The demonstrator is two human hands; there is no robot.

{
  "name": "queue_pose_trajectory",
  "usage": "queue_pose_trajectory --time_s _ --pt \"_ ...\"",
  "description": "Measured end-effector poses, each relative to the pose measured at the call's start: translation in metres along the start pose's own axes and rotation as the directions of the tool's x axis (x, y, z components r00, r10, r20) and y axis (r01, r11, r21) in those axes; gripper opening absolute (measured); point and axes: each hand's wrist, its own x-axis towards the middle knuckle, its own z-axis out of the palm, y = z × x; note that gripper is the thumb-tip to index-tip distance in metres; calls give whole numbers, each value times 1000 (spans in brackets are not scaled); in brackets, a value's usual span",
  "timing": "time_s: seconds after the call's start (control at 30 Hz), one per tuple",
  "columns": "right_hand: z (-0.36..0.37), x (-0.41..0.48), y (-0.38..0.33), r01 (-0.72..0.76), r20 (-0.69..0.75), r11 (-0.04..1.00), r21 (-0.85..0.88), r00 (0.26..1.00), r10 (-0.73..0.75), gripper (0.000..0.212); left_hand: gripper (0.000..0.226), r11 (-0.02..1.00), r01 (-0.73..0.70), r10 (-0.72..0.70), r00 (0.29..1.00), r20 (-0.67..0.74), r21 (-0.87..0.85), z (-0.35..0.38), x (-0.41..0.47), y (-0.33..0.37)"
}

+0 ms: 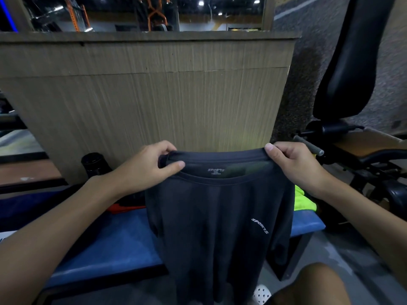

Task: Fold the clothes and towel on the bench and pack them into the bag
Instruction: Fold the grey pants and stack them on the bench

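In the head view a dark T-shirt hangs lengthwise, collar up and hem down past the front edge of the blue bench. The left hand and right hand each pinch a collar corner, so the shirt drops below them. A wood-grain panel stands behind; a yellow-green cloth lies near the bench's right end.

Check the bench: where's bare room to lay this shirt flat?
Widest bare patch: blue bench left of the hanging shirt, bordered behind by a red item. Right of the shirt, only a narrow blue strip shows, in front of the neon-green cloth. Back-left is crowded: black bottle.
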Motion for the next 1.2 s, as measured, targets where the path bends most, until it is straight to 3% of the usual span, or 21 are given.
queue_pose_trajectory --time_s 0.13,0.37,0.53,0.63,0.77,0.9,1.03,1.13,1.2 --pt "-5 -2 5 31 13 1000 -3 999 -31 54 16 998 -12 11 1000 18 65 -3 0 -7" --pt "-8 -2 7 36 -9 999 3 999 -36 28 40 998 -60 60 998 -5 0 -4 0 -10" --pt "-14 -5 4 -25 149 999 30 989 20 71 48 997 -51 50 999 -18 -51 -4 0 -7" --pt "-20 -8 3 -56 254 997 58 966 40 54 50 997 -66 66 998 -9 -46 -6 -1 -8" --pt "-24 -10 1 -34 203 998 44 979 25 41 55 996 -72 69 996 -49 -61 -8 -5 -7" --pt "-20 -11 -4 -42 112 997 59 993 35 52 70 983 -52 41 997 -65 -179 -7 -7 -10" --pt "-21 -12 -7 -71 61 990 122 996 64 37 52 937 7 -35 997 -74 -348 -2 -11 0" --pt "-26 -13 -3 -139 122 958 250 986 112 30 49 940 42 -35 999 26 -339 -6 -11 -2" --pt "-30 -14 -1 -171 168 934 312 978 123 25 34 946 68 -29 992 124 -316 -11 -13 -8"
